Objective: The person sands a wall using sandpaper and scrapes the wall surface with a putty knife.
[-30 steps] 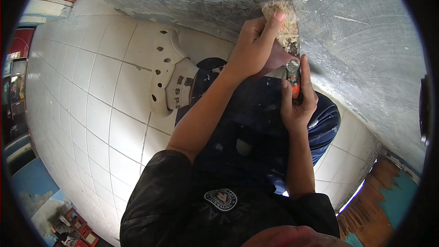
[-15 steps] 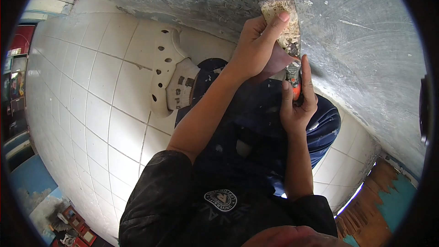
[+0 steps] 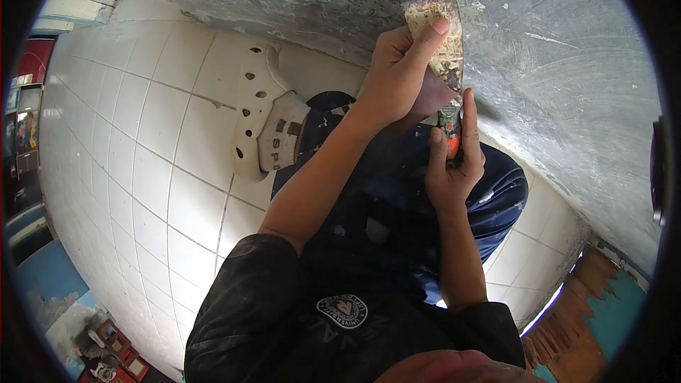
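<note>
A putty knife (image 3: 447,64) with a wide, stained blade and an orange-and-black handle is held up in front of the grey wall. My left hand (image 3: 396,81) is closed on its blade, the thumb lying flat across the face. Below that hand hangs a reddish-brown sheet (image 3: 431,96) that looks like sandpaper, partly hidden by the fingers. My right hand (image 3: 457,174) grips the handle from below, with the thumb on one side and the index finger stretched along the other.
The grey, scuffed wall (image 3: 560,78) rises close ahead and to the right. White floor tiles (image 3: 149,135) spread to the left. My foot in a white clog (image 3: 254,110) is beside the wall. A worn wood-and-teal panel (image 3: 585,312) stands at lower right.
My right hand and the knife's handle have shifted slightly left and down. The blade has tilted a little, while my left hand stays nearly in place.
</note>
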Demonstrator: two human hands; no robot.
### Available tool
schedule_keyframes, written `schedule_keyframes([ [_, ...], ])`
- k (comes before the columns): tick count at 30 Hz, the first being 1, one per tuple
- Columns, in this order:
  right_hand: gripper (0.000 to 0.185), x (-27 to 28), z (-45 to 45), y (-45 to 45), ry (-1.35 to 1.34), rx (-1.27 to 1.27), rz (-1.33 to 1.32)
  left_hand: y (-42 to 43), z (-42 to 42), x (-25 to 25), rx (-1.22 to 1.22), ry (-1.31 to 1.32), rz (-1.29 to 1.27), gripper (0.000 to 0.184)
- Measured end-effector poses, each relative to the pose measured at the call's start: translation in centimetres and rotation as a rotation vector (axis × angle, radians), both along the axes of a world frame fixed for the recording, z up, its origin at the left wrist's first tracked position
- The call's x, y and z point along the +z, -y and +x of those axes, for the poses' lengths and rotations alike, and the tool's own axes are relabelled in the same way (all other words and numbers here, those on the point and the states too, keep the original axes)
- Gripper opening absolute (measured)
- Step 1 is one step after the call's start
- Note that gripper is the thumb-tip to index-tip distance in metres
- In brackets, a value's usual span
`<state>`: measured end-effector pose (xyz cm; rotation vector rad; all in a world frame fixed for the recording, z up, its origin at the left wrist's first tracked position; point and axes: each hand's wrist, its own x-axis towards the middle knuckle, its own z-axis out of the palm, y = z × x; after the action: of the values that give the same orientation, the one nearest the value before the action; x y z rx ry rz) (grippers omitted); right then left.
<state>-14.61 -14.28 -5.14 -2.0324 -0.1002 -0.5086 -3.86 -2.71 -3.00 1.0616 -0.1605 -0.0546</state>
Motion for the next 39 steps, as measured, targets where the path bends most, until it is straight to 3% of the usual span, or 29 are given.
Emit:
schedule_keyframes([
  [4, 0.061, -0.2, -0.2, 0.0, 0.017, -0.009, 0.037, -0.2, 0.0, 0.0, -0.030, -0.008, 0.028, 0.032],
  [14, 0.062, 0.2, 0.0, 0.1, -0.013, -0.024, 0.011, -0.1, 0.0, -0.1, -0.036, 0.007, 0.022, 0.032],
  [23, 0.061, 0.8, 0.6, 0.3, 0.075, -0.030, -0.066, 0.2, 0.0, 0.5, -0.041, -0.030, 0.003, 0.036],
  [25, 0.060, 1.6, 1.2, 0.6, 0.129, -0.035, -0.171, 0.6, 0.1, 1.7, 0.077, 0.003, -0.033, 0.045],
  [29, 0.059, 3.0, 2.8, 0.8, 0.268, -0.002, -0.201, 0.0, 0.7, 3.5, 0.122, 0.056, -0.054, 0.045],
  [31, 0.058, 2.0, 2.6, 0.9, 0.292, -0.013, -0.172, -0.2, 0.7, 2.5, 0.119, 0.061, 0.164, 0.044],
  [33, 0.058, 1.3, 1.4, 0.9, 0.225, -0.022, -0.132, 0.9, 0.2, 3.2, 0.172, 0.110, 0.079, 0.044],
  [35, 0.057, 1.0, 0.4, 0.9, 0.215, -0.064, -0.048, 1.0, -0.4, 3.4, 0.046, 0.123, 0.162, 0.045],
  [36, 0.059, 1.3, -0.4, 1.1, 0.085, -0.054, 0.033, 1.5, -0.6, 3.8, 0.049, 0.134, 0.102, 0.045],
  [39, 0.059, 1.8, 0.0, 1.3, 0.204, -0.055, 0.014, 1.9, -0.4, 4.2, 0.067, 0.189, 0.075, 0.045],
])
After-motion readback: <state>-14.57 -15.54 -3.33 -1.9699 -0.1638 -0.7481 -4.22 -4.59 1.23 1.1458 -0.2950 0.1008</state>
